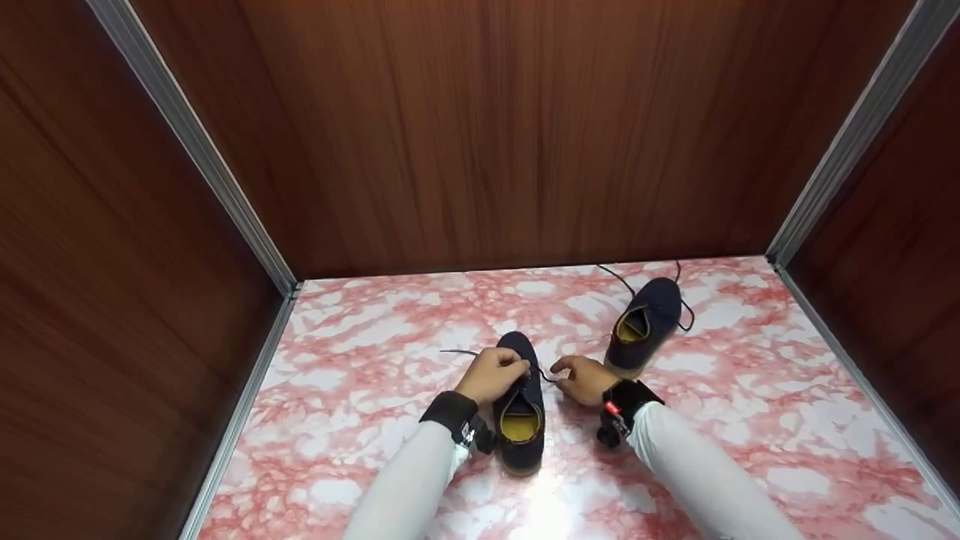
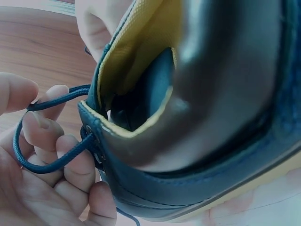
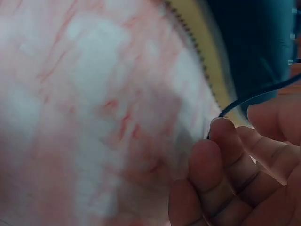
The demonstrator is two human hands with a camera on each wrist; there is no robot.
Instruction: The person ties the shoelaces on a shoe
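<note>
A dark navy lace-up shoe (image 1: pixel 529 394) with a yellow lining lies on the patterned surface between the hands. My left hand (image 1: pixel 491 373) is over its lacing and pinches a dark shoelace (image 2: pixel 61 100) at the fingertips. In the left wrist view, a loop of the lace hangs in front of the fingers, beside the shoe's opening. My right hand (image 1: pixel 587 379) is just right of the shoe, fingers bent and thumb apart. A lace end (image 3: pixel 256 96) runs to its fingertips and passes behind them, with no clear grip on it.
A second navy shoe (image 1: pixel 651 322) with loose laces lies farther back on the right. Wood-panelled walls (image 1: pixel 480 135) with grey metal corner strips (image 1: pixel 217 165) enclose the red-and-white surface (image 1: pixel 360 360) at the back and both sides.
</note>
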